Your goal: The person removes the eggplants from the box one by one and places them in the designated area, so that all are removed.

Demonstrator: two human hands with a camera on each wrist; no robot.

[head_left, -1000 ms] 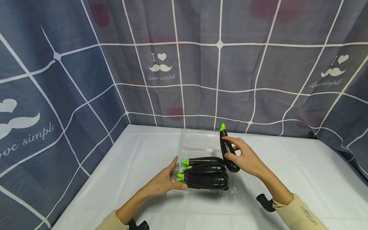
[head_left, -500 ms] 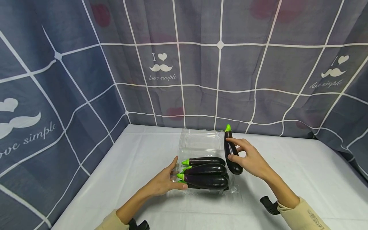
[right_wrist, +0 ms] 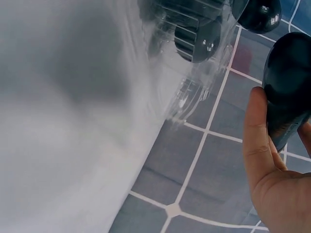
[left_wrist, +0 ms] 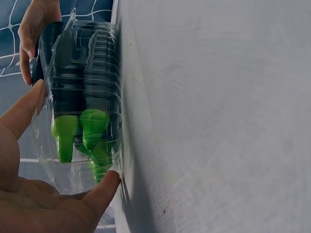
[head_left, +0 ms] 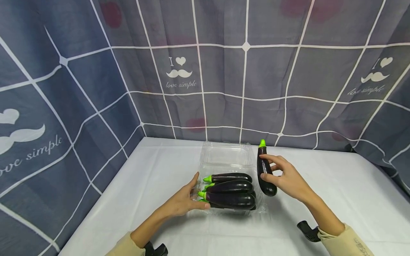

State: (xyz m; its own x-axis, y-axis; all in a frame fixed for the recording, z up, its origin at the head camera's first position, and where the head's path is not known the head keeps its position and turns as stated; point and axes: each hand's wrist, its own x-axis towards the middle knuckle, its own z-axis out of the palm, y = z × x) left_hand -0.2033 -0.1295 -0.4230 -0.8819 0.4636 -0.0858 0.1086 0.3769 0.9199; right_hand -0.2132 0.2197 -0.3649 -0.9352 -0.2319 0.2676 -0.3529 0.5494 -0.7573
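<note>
A person's right hand (head_left: 286,176) holds a dark eggplant (head_left: 264,166) over the white-covered desk (head_left: 153,177), fingers and thumb pinching its sides. The vegetable hangs above the surface, just to the right of a clear plastic container (head_left: 262,207) and apart from it, with its green stem pointing toward the far edge and its rounded end toward the near side. At the container's left end, the left hand (head_left: 180,202) rests with thumb and fingers spread wide apart, touching the plastic wall. Inside, a pile of eggplants (head_left: 232,187) lies sideways, green stems facing the left hand; how many sit underneath cannot be told. The transparent lid (head_left: 228,155) stands open on the far side. Behind the desk hangs a gray-blue curtain (head_left: 221,71) crossed by white lines and printed with hearts, mustaches and the words "love simple."
</note>
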